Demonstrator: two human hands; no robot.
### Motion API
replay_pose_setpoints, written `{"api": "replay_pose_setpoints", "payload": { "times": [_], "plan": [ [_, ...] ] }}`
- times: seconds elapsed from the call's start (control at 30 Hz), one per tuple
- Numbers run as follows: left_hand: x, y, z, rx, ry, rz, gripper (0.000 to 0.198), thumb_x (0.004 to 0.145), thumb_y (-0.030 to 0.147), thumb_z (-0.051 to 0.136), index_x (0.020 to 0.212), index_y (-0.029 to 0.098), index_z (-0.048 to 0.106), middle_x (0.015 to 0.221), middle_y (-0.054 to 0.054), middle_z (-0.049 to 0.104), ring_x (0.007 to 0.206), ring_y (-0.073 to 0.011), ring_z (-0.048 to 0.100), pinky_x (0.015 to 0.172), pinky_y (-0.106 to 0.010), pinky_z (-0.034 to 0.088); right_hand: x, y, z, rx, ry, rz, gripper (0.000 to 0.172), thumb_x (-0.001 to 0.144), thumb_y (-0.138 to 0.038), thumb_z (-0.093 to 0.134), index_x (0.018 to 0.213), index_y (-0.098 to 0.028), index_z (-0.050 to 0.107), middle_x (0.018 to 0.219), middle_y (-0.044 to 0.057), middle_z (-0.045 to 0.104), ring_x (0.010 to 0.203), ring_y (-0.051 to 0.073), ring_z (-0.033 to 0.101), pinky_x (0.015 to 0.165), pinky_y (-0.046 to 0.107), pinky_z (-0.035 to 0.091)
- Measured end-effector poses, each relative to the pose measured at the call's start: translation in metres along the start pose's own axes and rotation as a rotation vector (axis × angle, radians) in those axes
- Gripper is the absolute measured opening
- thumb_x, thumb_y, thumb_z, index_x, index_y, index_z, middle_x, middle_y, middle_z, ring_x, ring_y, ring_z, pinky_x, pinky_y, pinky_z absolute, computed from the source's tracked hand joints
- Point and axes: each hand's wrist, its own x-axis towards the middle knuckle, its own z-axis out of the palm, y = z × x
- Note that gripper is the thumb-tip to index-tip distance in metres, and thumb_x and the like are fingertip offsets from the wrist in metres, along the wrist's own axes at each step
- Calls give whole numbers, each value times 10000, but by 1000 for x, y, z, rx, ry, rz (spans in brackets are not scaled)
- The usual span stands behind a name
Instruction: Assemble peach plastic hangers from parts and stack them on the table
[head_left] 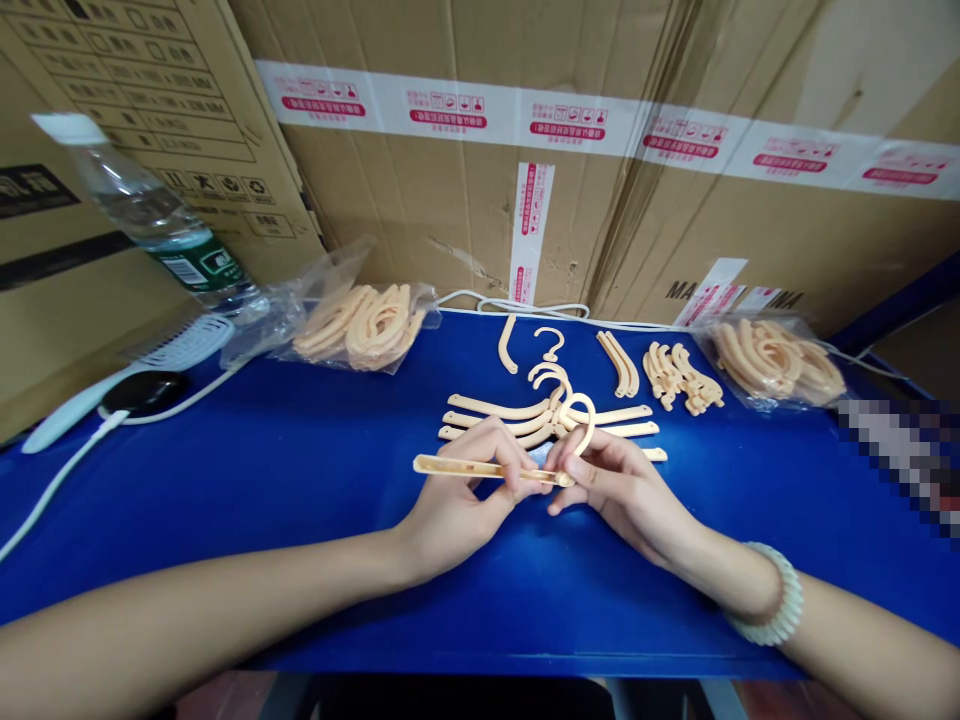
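Note:
My left hand [472,485] pinches a cream plastic hanger arm [454,467], which points out to the left. Between the fingers of my right hand [622,480] is a cream hanger hook [589,415], its curve rising above the thumb. The inner end of the arm meets the base of the hook; whether they are joined I cannot tell. Just beyond my hands lie several assembled hangers [499,408] in a stack, partly hidden by my fingers. Behind them are a single arm [508,345], a loose hook [551,344] and a pair of arms [618,364].
A pile of hooks [679,377] lies at the right, near a bag of hanger parts [776,360]. Another bag [367,325] sits at the back left. A bottle [176,220], a hairbrush [127,380] and a black mouse-like object [145,393] are left. Cardboard boxes [420,190] wall the blue table [300,480].

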Motion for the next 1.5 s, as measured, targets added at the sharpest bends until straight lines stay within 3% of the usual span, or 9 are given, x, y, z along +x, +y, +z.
{"api": "replay_pose_setpoints", "payload": {
  "times": [0.23, 0.47, 0.73, 0.93, 1.07, 1.2, 1.4, 1.5],
  "plan": [
    [0, -2, 0, 31, -11, 27, 247, 857, 77, 688, 690, 187, 543, 762, 9, 658, 748, -136, 643, 723, -274, 498, 1, 1, 0, -10, -22, 15, 184, 826, -287, 810, 833, -151, 687, 774, 40, 725, 683, 145, 708, 684, 274, 606],
    [-2, -5, 2, 0, -3, -56, 241, 865, 106, 662, 679, 187, 533, 778, -5, 639, 771, -156, 654, 732, -300, 511, -2, 2, 4, -97, 55, -45, 268, 815, -371, 819, 800, -165, 649, 685, 25, 719, 625, 123, 670, 651, 241, 561],
    [4, 4, 11, -307, 67, -307, 256, 795, 169, 745, 788, 197, 491, 782, 34, 597, 699, -138, 700, 678, -268, 584, -3, 3, 9, -191, 94, -142, 253, 835, -372, 795, 793, -179, 637, 650, 1, 691, 590, 126, 649, 596, 254, 544],
    [3, 9, 13, -331, 135, -266, 261, 758, 135, 769, 792, 180, 514, 814, 36, 570, 694, -89, 663, 668, -207, 587, -2, -1, 11, -228, 98, -150, 290, 801, -416, 815, 790, -188, 636, 656, -4, 665, 581, 135, 635, 586, 272, 555],
    [3, 7, 12, -350, 178, -329, 303, 737, 168, 798, 883, 195, 534, 824, 28, 624, 748, -125, 694, 693, -237, 609, 0, -8, 12, -370, 117, -273, 271, 763, -392, 845, 745, -190, 665, 790, 14, 659, 587, 112, 593, 546, 246, 543],
    [2, 5, 13, -339, 107, -386, 295, 775, 224, 784, 959, 202, 554, 896, -18, 703, 889, -189, 733, 763, -300, 631, 1, -7, 10, -448, 124, -269, 278, 777, -413, 827, 729, -179, 686, 713, 6, 635, 500, 87, 496, 438, 221, 469],
    [4, 6, 13, -377, 72, -443, 301, 710, 197, 828, 845, 182, 559, 820, -13, 716, 816, -182, 738, 730, -290, 628, 2, -9, 4, -510, 65, -276, 278, 856, -454, 744, 913, -183, 762, 704, 28, 675, 567, 140, 600, 504, 258, 518],
    [7, 8, 12, -403, 106, -482, 313, 699, 193, 842, 840, 172, 563, 756, 6, 700, 715, -148, 715, 675, -255, 605, 7, -33, -20, -809, 200, -417, 334, 967, -458, 590, 1120, -204, 743, 787, 43, 699, 649, 164, 624, 598, 298, 532]
  ]
}}
